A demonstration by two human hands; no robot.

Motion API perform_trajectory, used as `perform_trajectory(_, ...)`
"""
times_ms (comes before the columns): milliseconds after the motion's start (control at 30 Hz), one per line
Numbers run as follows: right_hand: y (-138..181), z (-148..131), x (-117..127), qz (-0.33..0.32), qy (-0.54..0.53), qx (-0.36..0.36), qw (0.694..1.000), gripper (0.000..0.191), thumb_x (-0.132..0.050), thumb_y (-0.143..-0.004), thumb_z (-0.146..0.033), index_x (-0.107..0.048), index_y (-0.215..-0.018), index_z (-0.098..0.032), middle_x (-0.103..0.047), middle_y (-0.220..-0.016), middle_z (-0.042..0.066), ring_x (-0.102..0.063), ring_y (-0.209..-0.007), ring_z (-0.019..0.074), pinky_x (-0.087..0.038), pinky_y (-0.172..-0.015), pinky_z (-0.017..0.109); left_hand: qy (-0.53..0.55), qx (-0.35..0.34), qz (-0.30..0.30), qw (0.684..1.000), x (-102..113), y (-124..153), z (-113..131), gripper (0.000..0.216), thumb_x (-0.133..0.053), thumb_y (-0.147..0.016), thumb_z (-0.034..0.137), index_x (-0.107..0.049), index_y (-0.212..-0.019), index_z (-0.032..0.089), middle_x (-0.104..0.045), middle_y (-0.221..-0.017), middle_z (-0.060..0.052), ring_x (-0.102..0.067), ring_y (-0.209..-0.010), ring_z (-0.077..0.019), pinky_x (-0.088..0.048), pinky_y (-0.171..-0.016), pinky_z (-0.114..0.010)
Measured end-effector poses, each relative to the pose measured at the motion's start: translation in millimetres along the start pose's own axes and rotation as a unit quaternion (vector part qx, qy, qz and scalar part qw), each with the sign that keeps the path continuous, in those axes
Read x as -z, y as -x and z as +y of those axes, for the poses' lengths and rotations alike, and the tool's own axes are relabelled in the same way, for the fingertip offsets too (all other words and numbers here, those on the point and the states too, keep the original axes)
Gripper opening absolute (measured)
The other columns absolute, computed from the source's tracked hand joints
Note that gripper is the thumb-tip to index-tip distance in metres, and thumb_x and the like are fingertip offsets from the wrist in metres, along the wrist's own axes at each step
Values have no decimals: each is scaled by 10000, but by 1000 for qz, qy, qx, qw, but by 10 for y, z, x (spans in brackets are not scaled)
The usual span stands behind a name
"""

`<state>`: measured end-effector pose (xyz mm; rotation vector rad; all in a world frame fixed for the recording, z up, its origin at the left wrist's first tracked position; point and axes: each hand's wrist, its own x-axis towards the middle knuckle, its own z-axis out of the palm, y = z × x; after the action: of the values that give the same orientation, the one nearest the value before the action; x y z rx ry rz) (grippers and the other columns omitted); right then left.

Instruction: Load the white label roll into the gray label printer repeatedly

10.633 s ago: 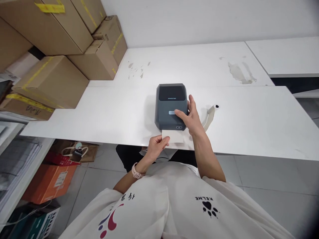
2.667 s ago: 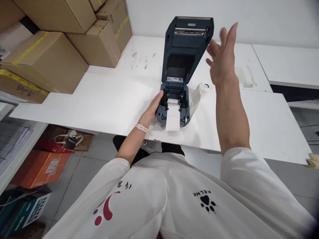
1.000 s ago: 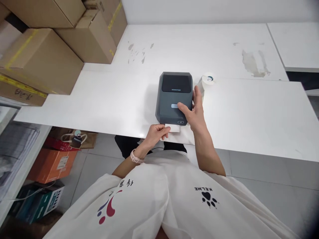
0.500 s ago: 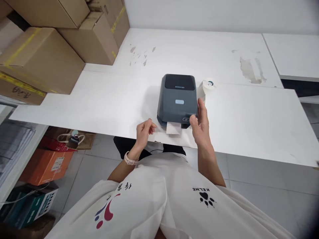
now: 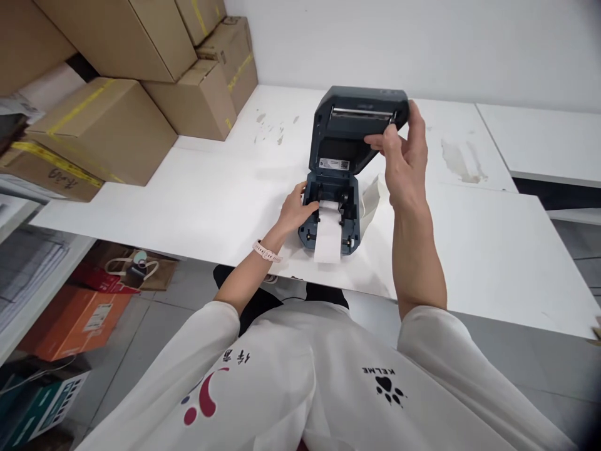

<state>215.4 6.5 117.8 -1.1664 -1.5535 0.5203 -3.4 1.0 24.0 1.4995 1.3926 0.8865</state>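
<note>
A dark grey label printer (image 5: 350,233) stands near the front edge of the white table (image 5: 206,200). Its lid (image 5: 350,119) is raised, hinged at the back. My right hand (image 5: 402,156) grips the lid's upper right edge, fingers curled over it. My left hand (image 5: 295,212) rests on the left side of the printer's base, fingers at the paper bay. A white strip of label paper (image 5: 327,238) runs out of the bay toward me. A white paper roll (image 5: 370,195) lies just right of the printer, partly hidden by my right wrist.
Cardboard boxes (image 5: 117,119) are stacked at the table's back left. A second white table (image 5: 539,141) adjoins at the right. Under the table on the left are an orange box (image 5: 70,319), a brown bag (image 5: 136,272) and shelving.
The printer's lid was shut half a second ago; now it is swung up with my right hand on it. My left hand moved from the table edge onto the printer's base.
</note>
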Motion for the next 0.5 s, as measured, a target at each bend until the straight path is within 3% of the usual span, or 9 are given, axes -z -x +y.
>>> perform_trajectory(133,-267,246,-12,-29,37,53,997,831,-501,-960,-741,-178,-1651,-411,-645,-1411,54,-542,-1431,284,-466,-1150,507,-8,-8,2,1000,-72,-36,2,837,-685,-740,264,-426,-1536,283,-578,-1503,-138,-561,-1346,-391,-476,-1058,-520)
perform_trajectory(233,-330,378,-72,-52,83,73,992,629,-548,-969,-617,-499,-1517,-312,-676,-1375,76,-624,-1321,297,-522,-1069,486,-18,-18,15,1000,-106,-30,-9,862,-669,-749,234,-396,-1564,301,-683,-1330,-121,-628,-1219,-392,-478,-1032,-525)
perform_trajectory(300,-305,393,-151,-128,139,63,980,421,-535,-985,-450,-690,-1302,-222,-753,-1224,96,-707,-1148,281,-558,-1003,438,-38,-24,16,999,-123,-31,-12,899,-632,-772,207,-325,-1613,285,-730,-1167,-109,-656,-1142,-388,-467,-1034,-533)
perform_trajectory(367,-245,356,-269,-271,258,46,926,359,-498,-976,-279,-739,-1219,-173,-777,-1188,117,-725,-1103,290,-560,-971,425,-63,-27,22,997,-135,-34,-10,924,-580,-786,173,-256,-1649,235,-736,-1097,-113,-661,-1124,-388,-450,-1051,-546)
perform_trajectory(433,-175,302,-423,-400,375,31,836,383,-518,-928,-169,-745,-1236,-154,-769,-1230,153,-713,-1152,342,-539,-974,459,-76,-29,29,996,-139,-36,-3,929,-553,-787,156,-234,-1659,195,-734,-1128,-127,-648,-1164,-392,-432,-1077,-552)
perform_trajectory(500,-123,259,-587,-471,427,23,771,391,-583,-864,-118,-763,-1210,-144,-770,-1212,191,-708,-1158,394,-524,-964,489,-71,-29,32,997,-135,-33,4,926,-555,-785,161,-243,-1656,190,-730,-1183,-133,-632,-1214,-394,-419,-1103,-556)
